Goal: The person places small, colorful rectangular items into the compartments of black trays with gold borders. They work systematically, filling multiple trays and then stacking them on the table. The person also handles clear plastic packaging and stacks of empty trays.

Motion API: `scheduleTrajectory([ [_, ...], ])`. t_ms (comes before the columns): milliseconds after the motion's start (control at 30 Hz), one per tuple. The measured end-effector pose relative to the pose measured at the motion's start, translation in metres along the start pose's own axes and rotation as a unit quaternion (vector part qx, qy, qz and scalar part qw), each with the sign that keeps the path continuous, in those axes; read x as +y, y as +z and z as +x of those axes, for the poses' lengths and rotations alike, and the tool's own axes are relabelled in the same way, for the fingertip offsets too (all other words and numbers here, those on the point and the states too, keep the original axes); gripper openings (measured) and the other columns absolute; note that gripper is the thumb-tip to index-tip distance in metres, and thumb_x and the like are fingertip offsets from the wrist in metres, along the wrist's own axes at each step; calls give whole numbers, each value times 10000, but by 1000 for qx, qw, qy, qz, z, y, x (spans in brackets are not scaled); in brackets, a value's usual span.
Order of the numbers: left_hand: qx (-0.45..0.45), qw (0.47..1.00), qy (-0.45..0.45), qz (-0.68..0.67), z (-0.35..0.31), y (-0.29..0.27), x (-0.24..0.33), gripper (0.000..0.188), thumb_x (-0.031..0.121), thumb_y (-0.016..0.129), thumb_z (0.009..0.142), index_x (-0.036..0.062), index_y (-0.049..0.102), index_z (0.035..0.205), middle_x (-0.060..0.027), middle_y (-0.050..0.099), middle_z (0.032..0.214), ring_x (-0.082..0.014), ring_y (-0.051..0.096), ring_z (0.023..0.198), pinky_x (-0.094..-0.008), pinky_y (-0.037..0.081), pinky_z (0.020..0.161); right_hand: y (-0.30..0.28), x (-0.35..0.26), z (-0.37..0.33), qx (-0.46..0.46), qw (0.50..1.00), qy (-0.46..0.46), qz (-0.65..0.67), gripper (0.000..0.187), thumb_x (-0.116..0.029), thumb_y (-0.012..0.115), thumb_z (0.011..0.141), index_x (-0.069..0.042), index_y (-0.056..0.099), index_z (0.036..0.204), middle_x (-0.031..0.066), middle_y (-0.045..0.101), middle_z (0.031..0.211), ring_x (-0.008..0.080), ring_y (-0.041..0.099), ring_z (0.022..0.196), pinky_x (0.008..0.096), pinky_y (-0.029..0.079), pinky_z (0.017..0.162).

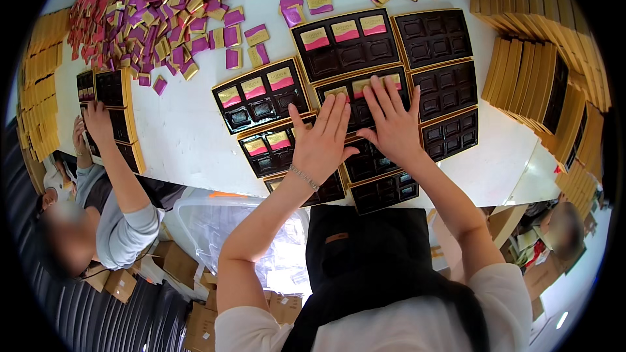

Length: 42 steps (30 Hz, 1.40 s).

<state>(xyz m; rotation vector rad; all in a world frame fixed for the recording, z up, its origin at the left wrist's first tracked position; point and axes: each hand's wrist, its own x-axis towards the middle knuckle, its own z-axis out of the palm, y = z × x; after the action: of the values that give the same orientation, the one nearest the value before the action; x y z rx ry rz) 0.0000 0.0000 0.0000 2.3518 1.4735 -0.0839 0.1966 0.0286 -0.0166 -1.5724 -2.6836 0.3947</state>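
My left hand [323, 140] lies palm down with its fingers stretched out, over the left part of the middle box [349, 117]. Its fingertips touch a gold-and-pink wrapped chocolate [338, 92] in the back row. My right hand [392, 120] is also flat, fingers spread, its tips on the wrapped chocolates [358, 87] at that row's right. Behind them, a black-tray box [345, 55] has three wrapped pieces in its back row. Another box [262, 94] at the left also holds three. Two pieces show in the box [268, 150] below it; my left hand hides its right end.
Several unfilled tray boxes [442, 39] stand at the right. Loose purple, pink and gold pieces [189, 13] are heaped at the back. Stacked gold boxes [541, 0] line the right side. At left, a co-worker's hand [98, 124] reaches over other boxes [120, 117]. A clear plastic bin [215, 218] is below the table edge.
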Motion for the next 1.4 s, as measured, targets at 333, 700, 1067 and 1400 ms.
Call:
scheduleTrajectory([
  [333, 52, 996, -52, 46, 23, -8, 25, 769, 502, 671, 757, 131, 460, 1397, 32, 369, 1488, -251, 394, 1277, -540, 354, 891, -9, 13, 1, 7, 999, -31, 25, 762, -515, 636, 763, -107, 463, 1383, 60, 392, 1478, 253, 336, 1384, 605, 174, 1112],
  [700, 209, 975, -74, -18, 111, -72, -74, 328, 164, 656, 805, 90, 594, 1118, -57, 645, 926, -264, 600, 870, -431, 445, 722, -40, 56, 141, 257, 953, -92, 128, 316, -74, 623, 768, -31, 629, 1081, 67, 632, 1039, 288, 613, 957, 412, 524, 810],
  [1067, 286, 928, -238, -7, 185, -58, -181, 293, 207, 675, 836, 110, 611, 1105, -112, 676, 976, -321, 612, 929, -417, 487, 829, -5, 62, 241, 239, 955, -173, -33, 412, -75, 632, 729, -43, 597, 1138, 61, 632, 1015, 263, 569, 980, 346, 525, 810],
  [1400, 248, 663, -304, -638, 148, -57, -155, 222, 219, 572, 953, 44, 574, 1089, -31, 650, 859, -169, 669, 836, -337, 540, 715, -45, 55, 204, -41, 676, 78, 732, 310, -100, 610, 919, -51, 592, 1224, 29, 599, 1064, 126, 621, 927, 299, 589, 840],
])
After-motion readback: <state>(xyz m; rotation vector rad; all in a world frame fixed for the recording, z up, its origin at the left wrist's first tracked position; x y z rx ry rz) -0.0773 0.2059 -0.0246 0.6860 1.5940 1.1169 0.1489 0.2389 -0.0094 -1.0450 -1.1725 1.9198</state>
